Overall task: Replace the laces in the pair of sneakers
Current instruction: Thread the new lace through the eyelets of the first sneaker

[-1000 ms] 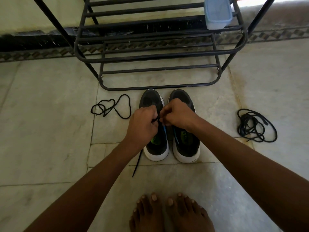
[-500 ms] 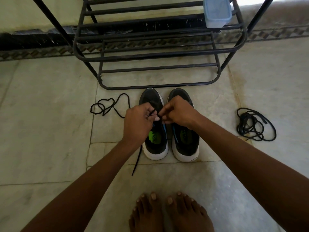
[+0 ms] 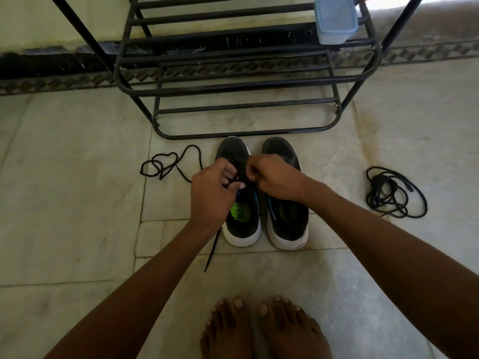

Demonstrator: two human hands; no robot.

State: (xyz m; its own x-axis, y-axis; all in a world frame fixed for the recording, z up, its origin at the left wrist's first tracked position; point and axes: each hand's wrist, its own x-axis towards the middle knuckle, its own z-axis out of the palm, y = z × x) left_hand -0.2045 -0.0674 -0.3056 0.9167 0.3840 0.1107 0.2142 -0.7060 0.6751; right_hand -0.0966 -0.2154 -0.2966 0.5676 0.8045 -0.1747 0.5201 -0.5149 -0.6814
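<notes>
Black sneakers, white-soled, stood side by side on the marble floor (image 3: pixel 77 203) before the metal shoe rack (image 3: pixel 246 84). Over the left sneaker (image 3: pixel 242 221), left hand (image 3: pixel 211 195) and right hand (image 3: pixel 276 177) each pinched its black lace (image 3: pixel 211 251), one end trailing toward the person. Right sneaker (image 3: pixel 287 224) unlaced. Loose lace (image 3: pixel 168 164) lay left; tangled laces (image 3: pixel 394 195) lay well right.

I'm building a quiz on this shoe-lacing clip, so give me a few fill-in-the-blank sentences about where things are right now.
1. Both hands work a lace over the ____ sneaker of the pair.
2. The tangled bundle of black laces lies on the floor to the ____ of the sneakers.
3. The clear plastic box sits on the black metal ____.
4. The left hand and right hand are both ____.

Missing words: left; right; rack; bare
</notes>
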